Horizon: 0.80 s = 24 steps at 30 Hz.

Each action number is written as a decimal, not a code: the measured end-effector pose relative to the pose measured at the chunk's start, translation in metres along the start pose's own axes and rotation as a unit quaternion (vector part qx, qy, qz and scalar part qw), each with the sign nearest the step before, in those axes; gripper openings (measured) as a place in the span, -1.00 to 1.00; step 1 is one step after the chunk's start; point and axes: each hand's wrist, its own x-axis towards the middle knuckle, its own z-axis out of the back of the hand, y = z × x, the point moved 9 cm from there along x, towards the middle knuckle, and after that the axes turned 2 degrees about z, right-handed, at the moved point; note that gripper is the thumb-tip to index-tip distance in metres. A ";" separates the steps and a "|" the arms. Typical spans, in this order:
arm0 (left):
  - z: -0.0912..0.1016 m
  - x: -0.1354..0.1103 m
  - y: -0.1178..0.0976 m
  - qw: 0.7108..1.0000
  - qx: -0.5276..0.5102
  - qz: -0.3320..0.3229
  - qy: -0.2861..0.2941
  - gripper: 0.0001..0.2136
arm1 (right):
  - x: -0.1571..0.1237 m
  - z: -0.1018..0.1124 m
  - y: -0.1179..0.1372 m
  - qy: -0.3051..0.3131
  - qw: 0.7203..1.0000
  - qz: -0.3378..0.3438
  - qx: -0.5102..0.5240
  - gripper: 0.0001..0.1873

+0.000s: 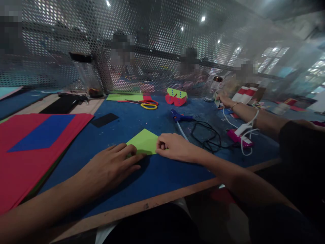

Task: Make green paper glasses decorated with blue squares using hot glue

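Note:
A small folded piece of green paper lies on the blue table top. My left hand rests flat on its near left corner, fingers stretched out. My right hand presses down on the paper's right edge with its fingers curled together. Both hands touch the paper, which stays flat on the table.
A large red sheet with a blue sheet on it lies at left. Scissors, a blue glue gun with black cable, a red-green paper model and a pink glue gun lie beyond. Another person's arm reaches in at right.

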 end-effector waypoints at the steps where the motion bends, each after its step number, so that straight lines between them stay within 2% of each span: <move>1: -0.002 -0.001 0.001 1.000 0.002 0.000 0.004 -0.70 | 0.000 0.000 0.001 0.000 1.000 0.000 -0.002 -0.93; 11: -0.005 0.000 0.003 0.999 -0.011 0.020 0.029 -0.68 | -0.009 0.006 -0.009 -0.017 1.000 0.017 0.008 -0.95; 20: -0.001 0.000 0.004 1.000 -0.011 0.007 -0.009 -0.67 | -0.021 0.012 -0.032 -0.017 1.000 -0.017 0.001 -0.94; 24: 0.000 -0.001 0.002 1.000 -0.006 0.008 0.001 -0.67 | -0.027 0.013 -0.042 -0.015 1.000 -0.015 -0.003 -0.90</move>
